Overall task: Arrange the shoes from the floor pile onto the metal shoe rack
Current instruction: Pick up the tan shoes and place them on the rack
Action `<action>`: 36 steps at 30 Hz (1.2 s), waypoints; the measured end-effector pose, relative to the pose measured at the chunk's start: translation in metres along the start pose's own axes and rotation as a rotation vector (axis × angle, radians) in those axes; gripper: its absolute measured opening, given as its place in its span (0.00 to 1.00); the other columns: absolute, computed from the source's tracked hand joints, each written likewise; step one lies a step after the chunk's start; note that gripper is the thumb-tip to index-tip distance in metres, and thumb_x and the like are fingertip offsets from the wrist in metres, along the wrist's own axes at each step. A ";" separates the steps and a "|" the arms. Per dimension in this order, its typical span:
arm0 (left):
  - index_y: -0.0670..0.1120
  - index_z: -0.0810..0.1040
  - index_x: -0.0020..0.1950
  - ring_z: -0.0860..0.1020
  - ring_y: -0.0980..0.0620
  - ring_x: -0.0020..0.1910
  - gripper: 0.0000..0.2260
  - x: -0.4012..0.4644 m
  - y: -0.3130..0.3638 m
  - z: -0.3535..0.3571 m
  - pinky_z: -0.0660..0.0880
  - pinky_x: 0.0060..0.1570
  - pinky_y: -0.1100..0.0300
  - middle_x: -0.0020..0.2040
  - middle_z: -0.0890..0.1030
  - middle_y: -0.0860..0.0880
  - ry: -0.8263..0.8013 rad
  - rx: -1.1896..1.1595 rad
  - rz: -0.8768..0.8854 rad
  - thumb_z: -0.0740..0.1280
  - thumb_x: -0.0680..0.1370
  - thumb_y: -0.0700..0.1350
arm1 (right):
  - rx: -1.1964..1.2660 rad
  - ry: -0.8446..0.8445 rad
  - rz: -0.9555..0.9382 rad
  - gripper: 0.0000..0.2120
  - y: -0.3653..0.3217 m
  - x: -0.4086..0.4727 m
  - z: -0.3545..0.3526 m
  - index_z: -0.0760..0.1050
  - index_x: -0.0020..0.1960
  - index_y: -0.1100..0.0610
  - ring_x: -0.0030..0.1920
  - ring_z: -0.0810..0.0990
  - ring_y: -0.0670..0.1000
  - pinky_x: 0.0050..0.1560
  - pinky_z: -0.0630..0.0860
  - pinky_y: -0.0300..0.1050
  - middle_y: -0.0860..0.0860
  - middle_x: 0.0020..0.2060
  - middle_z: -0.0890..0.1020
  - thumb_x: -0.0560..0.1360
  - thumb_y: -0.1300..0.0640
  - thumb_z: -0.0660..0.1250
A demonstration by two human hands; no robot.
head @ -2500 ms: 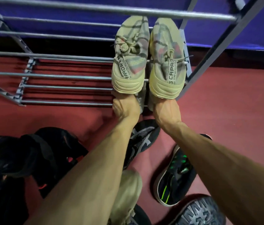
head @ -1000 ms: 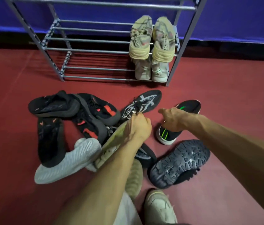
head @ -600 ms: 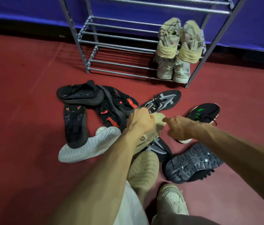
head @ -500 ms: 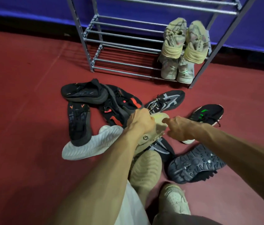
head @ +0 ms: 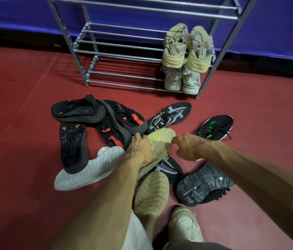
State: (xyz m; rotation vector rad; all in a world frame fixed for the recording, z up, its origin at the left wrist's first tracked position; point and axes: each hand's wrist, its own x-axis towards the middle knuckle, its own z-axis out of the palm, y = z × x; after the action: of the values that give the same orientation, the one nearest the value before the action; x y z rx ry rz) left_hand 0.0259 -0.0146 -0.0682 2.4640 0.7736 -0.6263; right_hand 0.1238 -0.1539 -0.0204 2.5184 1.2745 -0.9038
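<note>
Floor pile in front of the metal shoe rack (head: pixel 81 56). The left hand (head: pixel 139 148) is clamped on a tan shoe (head: pixel 160 143) with a yellow-green stripe, raised above the pile; the right hand (head: pixel 189 146), fingers curled together, sits just right of that shoe, contact uncertain. Two tan pairs (head: pixel 185 49) occupy the rack's right end, one above the other. Black sneakers (head: pixel 77 112) lie left of the held shoe.

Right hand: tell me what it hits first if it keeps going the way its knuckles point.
The right hand points left toward the tan shoe held by the left hand. It would likely meet that shoe's toe first, though depth is unclear.
</note>
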 end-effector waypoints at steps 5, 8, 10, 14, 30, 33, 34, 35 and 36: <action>0.40 0.71 0.65 0.73 0.40 0.64 0.19 0.010 0.010 0.000 0.73 0.58 0.49 0.65 0.72 0.40 0.087 0.092 -0.050 0.66 0.75 0.41 | -0.002 0.010 0.023 0.20 0.010 -0.007 0.006 0.69 0.65 0.61 0.51 0.80 0.59 0.49 0.78 0.49 0.61 0.54 0.79 0.78 0.53 0.53; 0.41 0.77 0.57 0.77 0.40 0.58 0.12 0.014 0.008 -0.001 0.75 0.50 0.52 0.59 0.79 0.41 0.063 0.126 -0.078 0.67 0.75 0.43 | -0.021 0.013 0.059 0.18 0.016 -0.008 0.011 0.70 0.64 0.60 0.53 0.79 0.59 0.49 0.77 0.47 0.60 0.55 0.79 0.76 0.57 0.56; 0.42 0.78 0.57 0.77 0.41 0.58 0.14 0.015 0.006 0.001 0.75 0.52 0.52 0.59 0.79 0.42 -0.020 0.160 -0.091 0.67 0.75 0.48 | -0.016 0.025 0.086 0.17 0.018 -0.008 0.013 0.70 0.64 0.60 0.54 0.79 0.59 0.49 0.75 0.46 0.60 0.56 0.78 0.76 0.58 0.56; 0.42 0.77 0.60 0.76 0.41 0.60 0.13 0.011 0.002 0.004 0.75 0.54 0.50 0.62 0.78 0.43 -0.046 0.332 -0.101 0.63 0.76 0.40 | -0.019 0.004 0.078 0.15 0.013 -0.013 0.024 0.75 0.57 0.62 0.53 0.80 0.59 0.47 0.74 0.45 0.60 0.54 0.80 0.76 0.59 0.55; 0.42 0.74 0.53 0.75 0.36 0.55 0.11 -0.010 -0.028 -0.031 0.66 0.44 0.51 0.55 0.78 0.38 0.356 0.029 -0.066 0.59 0.73 0.36 | 0.218 -0.304 0.020 0.16 -0.061 -0.001 0.064 0.76 0.56 0.62 0.48 0.80 0.58 0.43 0.76 0.45 0.57 0.48 0.80 0.73 0.55 0.63; 0.42 0.73 0.49 0.75 0.36 0.53 0.08 -0.014 -0.031 -0.036 0.66 0.43 0.51 0.53 0.78 0.38 0.389 -0.013 -0.063 0.59 0.72 0.35 | 0.261 -0.278 0.067 0.17 -0.063 0.001 0.068 0.76 0.57 0.62 0.49 0.80 0.57 0.41 0.75 0.44 0.56 0.48 0.80 0.72 0.54 0.66; 0.43 0.72 0.47 0.75 0.37 0.51 0.07 -0.016 -0.032 -0.037 0.66 0.42 0.51 0.52 0.79 0.38 0.396 -0.032 -0.060 0.59 0.72 0.35 | 0.279 -0.258 0.087 0.17 -0.063 0.001 0.068 0.76 0.56 0.63 0.50 0.80 0.57 0.41 0.75 0.44 0.57 0.49 0.80 0.72 0.53 0.66; 0.44 0.71 0.44 0.75 0.37 0.48 0.06 -0.017 -0.032 -0.038 0.66 0.41 0.51 0.51 0.79 0.38 0.402 -0.048 -0.057 0.59 0.72 0.35 | 0.305 -0.234 0.104 0.17 -0.062 0.001 0.068 0.77 0.55 0.63 0.49 0.80 0.57 0.41 0.75 0.44 0.57 0.49 0.81 0.72 0.52 0.67; 0.44 0.69 0.43 0.74 0.37 0.47 0.05 -0.019 -0.032 -0.039 0.66 0.41 0.52 0.50 0.79 0.38 0.410 -0.063 -0.053 0.59 0.71 0.35 | 0.349 -0.212 0.121 0.17 -0.061 0.001 0.068 0.78 0.54 0.62 0.47 0.80 0.55 0.39 0.75 0.43 0.56 0.47 0.81 0.71 0.50 0.68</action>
State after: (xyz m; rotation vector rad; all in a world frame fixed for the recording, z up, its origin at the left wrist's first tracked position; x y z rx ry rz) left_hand 0.0031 0.0234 -0.0371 2.5511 0.9966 -0.1065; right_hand 0.0467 -0.1431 -0.0687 2.6222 0.9594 -1.4255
